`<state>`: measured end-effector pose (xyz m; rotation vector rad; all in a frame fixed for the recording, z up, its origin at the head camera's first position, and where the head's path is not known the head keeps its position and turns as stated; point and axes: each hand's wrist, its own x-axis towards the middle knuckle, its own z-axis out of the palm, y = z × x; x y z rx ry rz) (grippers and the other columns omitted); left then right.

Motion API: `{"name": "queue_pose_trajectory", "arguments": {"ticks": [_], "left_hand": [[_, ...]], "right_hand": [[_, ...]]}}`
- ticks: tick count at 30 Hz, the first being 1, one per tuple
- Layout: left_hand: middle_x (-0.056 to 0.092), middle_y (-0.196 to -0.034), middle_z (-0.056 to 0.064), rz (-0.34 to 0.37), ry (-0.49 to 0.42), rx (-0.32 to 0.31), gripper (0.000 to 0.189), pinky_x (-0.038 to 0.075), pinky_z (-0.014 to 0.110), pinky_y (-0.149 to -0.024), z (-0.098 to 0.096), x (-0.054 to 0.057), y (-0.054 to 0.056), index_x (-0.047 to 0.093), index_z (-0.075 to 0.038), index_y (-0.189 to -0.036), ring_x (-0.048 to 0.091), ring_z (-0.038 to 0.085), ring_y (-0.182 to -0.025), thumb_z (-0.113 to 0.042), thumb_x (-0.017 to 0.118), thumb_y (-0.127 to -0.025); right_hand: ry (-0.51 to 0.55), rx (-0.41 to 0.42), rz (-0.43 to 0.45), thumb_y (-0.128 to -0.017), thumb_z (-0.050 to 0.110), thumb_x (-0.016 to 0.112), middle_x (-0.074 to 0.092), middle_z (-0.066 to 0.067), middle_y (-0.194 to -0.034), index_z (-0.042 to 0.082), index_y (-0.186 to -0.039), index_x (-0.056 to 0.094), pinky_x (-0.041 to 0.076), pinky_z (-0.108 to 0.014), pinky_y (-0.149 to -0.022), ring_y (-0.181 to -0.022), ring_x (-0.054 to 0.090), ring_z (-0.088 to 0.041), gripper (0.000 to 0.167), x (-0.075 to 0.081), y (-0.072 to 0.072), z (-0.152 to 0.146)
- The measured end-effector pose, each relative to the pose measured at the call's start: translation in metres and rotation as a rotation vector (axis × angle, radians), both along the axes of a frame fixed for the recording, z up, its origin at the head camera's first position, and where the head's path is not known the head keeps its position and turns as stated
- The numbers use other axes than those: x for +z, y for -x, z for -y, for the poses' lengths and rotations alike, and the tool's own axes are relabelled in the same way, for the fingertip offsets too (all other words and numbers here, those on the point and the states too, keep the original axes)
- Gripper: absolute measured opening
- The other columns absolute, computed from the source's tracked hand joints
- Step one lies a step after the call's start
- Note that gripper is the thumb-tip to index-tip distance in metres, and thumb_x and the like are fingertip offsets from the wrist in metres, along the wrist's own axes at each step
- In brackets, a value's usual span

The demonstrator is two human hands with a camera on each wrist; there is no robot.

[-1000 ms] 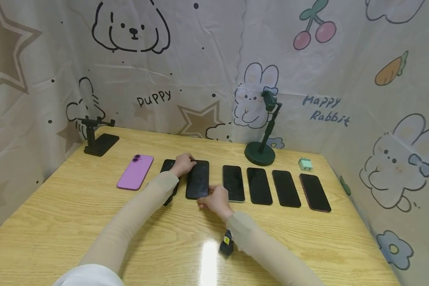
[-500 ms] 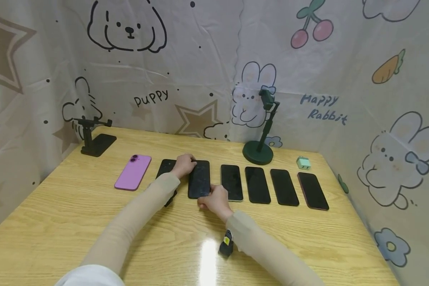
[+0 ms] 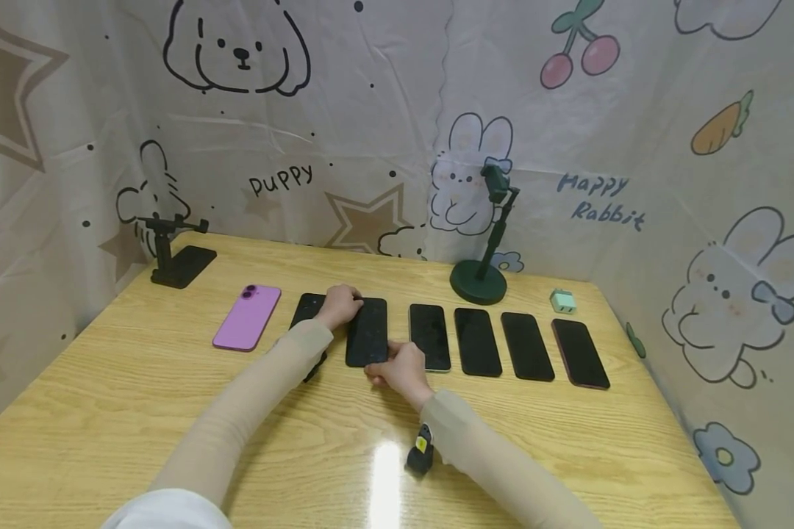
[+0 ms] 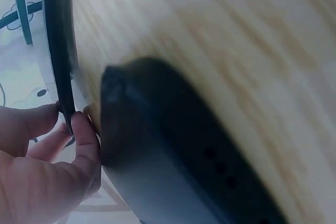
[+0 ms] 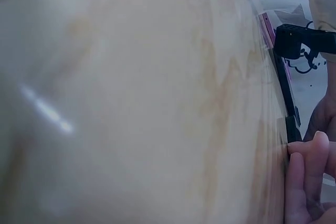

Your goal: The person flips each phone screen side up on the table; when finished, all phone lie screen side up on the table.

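On a pale yellow, flat wooden surface (image 3: 317,455), seen from the head, a flat, black, glass-faced phone (image 3: 367,334) lies near the middle of a row. The left hand (image 3: 340,305) pinches its top left corner, and the right hand (image 3: 400,371) pinches its bottom right corner. To the left are a flat, shiny, light purple phone (image 3: 248,318) with its back up and a flat black phone with round cameras (image 3: 307,303), partly hidden by the left hand. To the right, four thin, dark, glass-faced phones (image 3: 478,342) lie close side by side. The gap next to the held phone is wider than theirs. Most of the row looks done; the held phone is not let go yet, so its place seems to be what is left.

From the left wrist, the thumb and a finger squeeze the held phone's thin edge. A big, blurry dark shape (image 4: 152,135) sits close by; I cannot tell what it is.

From the right wrist, fingers touch a dark edge, but the thumb's place is hard to tell.
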<state>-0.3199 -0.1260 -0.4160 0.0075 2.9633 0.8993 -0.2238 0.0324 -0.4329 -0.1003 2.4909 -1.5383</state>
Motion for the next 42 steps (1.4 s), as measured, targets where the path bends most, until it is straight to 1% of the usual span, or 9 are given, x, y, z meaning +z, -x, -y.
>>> {"name": "queue_pose_trajectory", "arguments": {"ticks": [5, 11, 16, 23, 28, 31, 37, 39, 42], "left_hand": [[0.064, -0.121, 0.019, -0.004, 0.009, -0.008, 0.029, 0.042, 0.043, -0.102, -0.0013, 0.0001, 0.0003, 0.065, 0.003, -0.119, 0.053, 0.035, -0.119, -0.012, 0.052, -0.098], [0.063, -0.121, 0.019, -0.001, 0.008, -0.005, 0.029, 0.041, 0.043, -0.103, -0.0022, 0.0007, 0.0003, 0.065, 0.003, -0.119, 0.05, 0.035, -0.121, -0.013, 0.053, -0.098], [0.063, -0.12, 0.019, 0.003, 0.001, 0.0, 0.029, 0.042, 0.043, -0.101, -0.003, 0.0026, -0.0014, 0.065, 0.002, -0.118, 0.051, 0.034, -0.118, -0.013, 0.052, -0.098], [0.062, -0.119, 0.019, 0.005, -0.005, 0.023, 0.029, 0.044, 0.043, -0.097, -0.0048, 0.003, -0.0024, 0.065, 0.002, -0.118, 0.051, 0.033, -0.115, -0.015, 0.052, -0.098], [0.061, -0.117, 0.019, 0.01, -0.014, 0.025, 0.029, 0.044, 0.043, -0.096, -0.006, 0.0016, -0.0026, 0.065, 0.001, -0.118, 0.051, 0.032, -0.112, -0.015, 0.052, -0.099], [0.061, -0.117, 0.019, 0.006, -0.01, 0.023, 0.029, 0.044, 0.043, -0.095, -0.006, 0.0025, -0.0041, 0.064, 0.002, -0.119, 0.051, 0.031, -0.111, -0.015, 0.052, -0.099], [0.059, -0.118, 0.02, 0.006, -0.024, 0.023, 0.031, 0.046, 0.042, -0.093, -0.0057, 0.0061, -0.0075, 0.063, 0.002, -0.121, 0.052, 0.031, -0.11, -0.015, 0.055, -0.097], [0.059, -0.118, 0.02, 0.008, -0.028, 0.022, 0.031, 0.046, 0.042, -0.093, -0.0055, 0.0062, -0.008, 0.063, 0.002, -0.121, 0.051, 0.031, -0.11, -0.015, 0.055, -0.097], [0.059, -0.119, 0.019, 0.012, -0.03, 0.021, 0.031, 0.046, 0.042, -0.093, -0.0047, 0.0057, -0.008, 0.062, 0.002, -0.121, 0.051, 0.031, -0.11, -0.015, 0.055, -0.097]], "right_hand": [[-0.011, -0.009, -0.01, -0.076, 0.008, 0.08, 0.064, -0.012, -0.088, 0.0, -0.134, 0.054, 0.052, -0.019, -0.055, -0.05, 0.061, -0.004, 0.064, 0.0005, -0.001, -0.0002], [-0.043, -0.015, -0.04, -0.076, 0.009, 0.08, 0.058, -0.011, -0.085, 0.001, -0.129, 0.059, 0.049, -0.018, -0.051, -0.05, 0.06, -0.005, 0.058, 0.0008, -0.0013, 0.001], [-0.036, -0.026, -0.054, -0.076, 0.008, 0.079, 0.056, -0.013, -0.096, -0.003, -0.131, 0.055, 0.05, -0.019, -0.052, -0.051, 0.061, -0.005, 0.061, 0.0013, -0.0023, 0.0018], [-0.028, -0.054, -0.054, -0.075, 0.008, 0.077, 0.054, -0.008, -0.091, -0.005, -0.131, 0.051, 0.05, -0.02, -0.052, -0.05, 0.06, -0.006, 0.063, 0.0014, -0.0025, 0.001], [-0.01, -0.067, -0.031, -0.075, 0.006, 0.075, 0.054, -0.011, -0.097, -0.005, -0.131, 0.051, 0.053, -0.021, -0.052, -0.051, 0.06, -0.007, 0.062, 0.0012, -0.003, 0.001], [-0.027, -0.073, -0.034, -0.075, 0.006, 0.075, 0.055, -0.014, -0.101, -0.005, -0.128, 0.051, 0.054, -0.024, -0.056, -0.051, 0.061, -0.007, 0.059, 0.0015, -0.0033, 0.0012], [-0.084, -0.073, -0.054, -0.075, 0.009, 0.076, 0.055, -0.013, -0.102, -0.004, -0.122, 0.051, 0.052, -0.032, -0.078, -0.052, 0.063, -0.008, 0.055, 0.0011, -0.0035, 0.0012], [-0.084, -0.074, -0.05, -0.075, 0.009, 0.076, 0.055, -0.013, -0.102, -0.004, -0.121, 0.051, 0.053, -0.033, -0.078, -0.052, 0.063, -0.008, 0.053, 0.0008, -0.0031, 0.0014], [-0.08, -0.074, -0.045, -0.075, 0.009, 0.077, 0.055, -0.013, -0.101, -0.004, -0.119, 0.051, 0.054, -0.03, -0.071, -0.053, 0.063, -0.009, 0.052, 0.0002, -0.003, 0.0018]]}}
